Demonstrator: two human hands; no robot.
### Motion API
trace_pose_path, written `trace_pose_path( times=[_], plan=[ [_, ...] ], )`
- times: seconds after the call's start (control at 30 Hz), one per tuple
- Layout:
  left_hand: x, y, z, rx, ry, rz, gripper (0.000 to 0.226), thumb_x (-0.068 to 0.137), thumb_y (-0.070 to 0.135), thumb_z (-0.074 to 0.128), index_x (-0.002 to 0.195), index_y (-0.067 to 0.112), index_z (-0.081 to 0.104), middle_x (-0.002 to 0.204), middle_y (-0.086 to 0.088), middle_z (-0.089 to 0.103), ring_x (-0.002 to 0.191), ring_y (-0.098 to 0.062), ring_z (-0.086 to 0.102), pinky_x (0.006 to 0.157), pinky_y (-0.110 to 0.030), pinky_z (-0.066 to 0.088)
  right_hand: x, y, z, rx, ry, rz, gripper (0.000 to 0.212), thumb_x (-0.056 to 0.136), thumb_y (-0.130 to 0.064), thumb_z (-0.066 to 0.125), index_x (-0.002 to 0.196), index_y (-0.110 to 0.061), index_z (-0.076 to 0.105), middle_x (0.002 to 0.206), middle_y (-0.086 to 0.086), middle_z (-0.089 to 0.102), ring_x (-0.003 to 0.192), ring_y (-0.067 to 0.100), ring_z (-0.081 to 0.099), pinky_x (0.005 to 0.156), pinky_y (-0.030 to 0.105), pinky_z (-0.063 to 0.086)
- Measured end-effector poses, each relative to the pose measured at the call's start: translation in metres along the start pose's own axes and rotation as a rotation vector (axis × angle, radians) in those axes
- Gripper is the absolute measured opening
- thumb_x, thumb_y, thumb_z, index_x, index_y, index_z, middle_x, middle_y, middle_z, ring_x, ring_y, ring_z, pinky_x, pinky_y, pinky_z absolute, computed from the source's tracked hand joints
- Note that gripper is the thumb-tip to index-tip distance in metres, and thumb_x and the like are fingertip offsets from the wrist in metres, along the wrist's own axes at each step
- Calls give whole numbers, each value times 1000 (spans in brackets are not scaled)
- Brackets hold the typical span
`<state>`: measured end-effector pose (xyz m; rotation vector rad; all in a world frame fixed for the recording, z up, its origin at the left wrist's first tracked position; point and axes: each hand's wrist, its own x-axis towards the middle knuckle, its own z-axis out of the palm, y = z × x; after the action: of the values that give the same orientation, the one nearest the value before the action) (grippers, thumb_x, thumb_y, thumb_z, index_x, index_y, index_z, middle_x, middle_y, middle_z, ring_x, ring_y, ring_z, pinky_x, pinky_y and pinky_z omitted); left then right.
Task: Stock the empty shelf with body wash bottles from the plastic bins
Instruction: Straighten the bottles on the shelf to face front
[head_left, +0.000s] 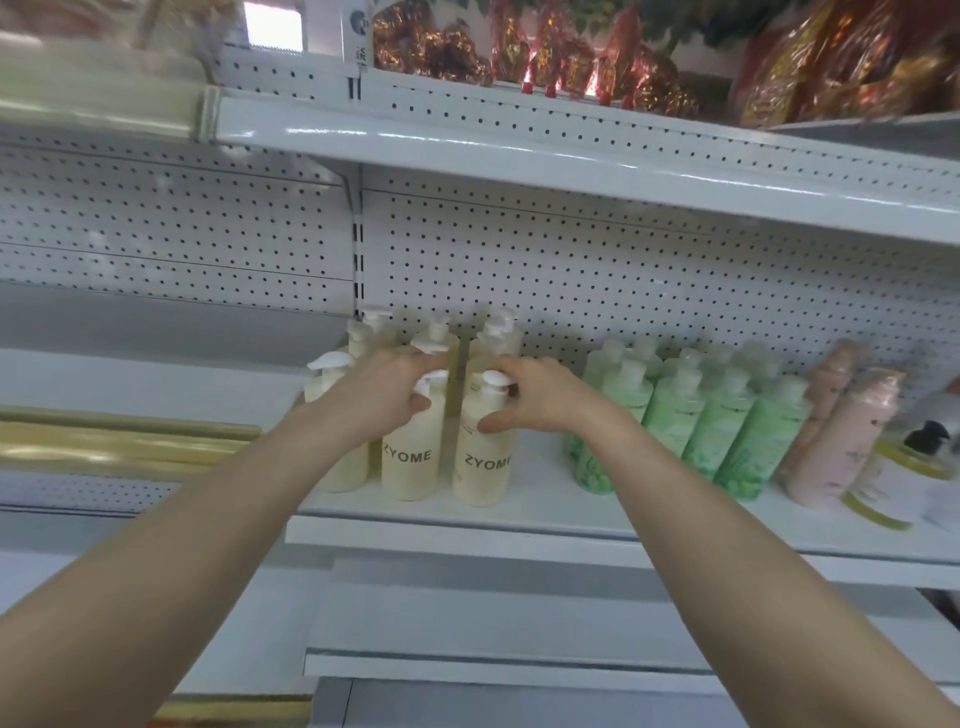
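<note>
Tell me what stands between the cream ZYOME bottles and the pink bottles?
Green bottles stand on the shelf between the cream bottles and pink bottles, in the head view.

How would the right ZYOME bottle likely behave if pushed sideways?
Probably heavy: the right ZYOME bottle looks full of cream liquid. Tall, narrow, pump-topped, it may tip rather than slide on the shelf. Its smooth plastic could slip in the right hand.

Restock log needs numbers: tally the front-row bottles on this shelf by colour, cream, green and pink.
Cream bottles: 3
Green bottles: 4
Pink bottles: 1
Total: 8
The bottles behind them are too hidden and blurred to count.
</note>
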<state>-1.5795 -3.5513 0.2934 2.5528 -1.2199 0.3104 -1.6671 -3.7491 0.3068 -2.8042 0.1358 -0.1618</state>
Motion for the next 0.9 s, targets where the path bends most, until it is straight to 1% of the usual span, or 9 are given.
trace_pose_path(
  times=[0.1,0.17,0.27,0.37,0.5,0.6,0.67,0.77,0.9],
  plan=[
    [0,1,-4,13,15,35,49,91,31,60,138,28,48,128,1,58,116,-22,51,85,-30,40,2,4,-9,86,-89,57,77,69,-67,73,137,-43,48,131,-12,57,111,11,57,94,28,46],
    [4,2,-6,28,64,55,46,94,37,54,138,24,49,129,0,59,115,-22,53,85,-30,39,11,10,-21,152,-10,98,67,79,-75,55,134,-37,53,133,-8,58,115,14,57,97,31,45],
    [19,-2,-6,50,80,18,45,97,41,47,137,22,50,132,-2,57,116,-23,54,89,-34,43,39,27,-38,81,201,183,42,99,-49,42,134,-28,53,131,2,60,114,22,56,91,31,44],
    [38,-9,-5,76,46,-36,45,99,44,41,138,24,48,141,0,51,124,-21,50,95,-37,42,76,42,-41,57,228,269,40,103,-34,39,141,-22,45,136,7,56,114,26,56,89,32,44],
    [62,-20,-1,69,-14,-65,43,100,45,38,137,27,50,144,6,47,127,-16,48,100,-33,39,127,57,-31,90,206,286,47,103,-31,40,145,-11,39,141,13,51,125,30,50,90,32,39],
    [71,-27,2,13,-49,-89,41,99,48,38,133,31,54,144,10,46,131,-13,43,106,-33,36,163,62,-20,143,84,415,49,100,-39,39,137,-7,46,133,13,54,110,28,53,78,29,37],
    [73,-30,4,-13,-60,-96,40,99,48,38,131,32,55,143,11,46,133,-13,40,108,-33,33,181,66,-14,237,40,473,48,101,-41,37,124,-3,54,123,15,59,96,27,56,79,32,47],
    [75,-33,6,-50,-71,-91,36,99,48,37,124,34,59,132,12,54,123,-14,48,102,-35,39,196,70,-4,394,74,480,35,100,-36,40,104,-6,56,102,13,61,82,27,62,76,39,56],
    [76,-33,6,-66,-85,-106,36,97,50,38,120,33,60,126,11,57,115,-16,52,98,-38,43,205,62,1,395,62,441,31,96,-34,43,97,-6,55,95,10,57,75,22,52,63,30,44]
  ],
)
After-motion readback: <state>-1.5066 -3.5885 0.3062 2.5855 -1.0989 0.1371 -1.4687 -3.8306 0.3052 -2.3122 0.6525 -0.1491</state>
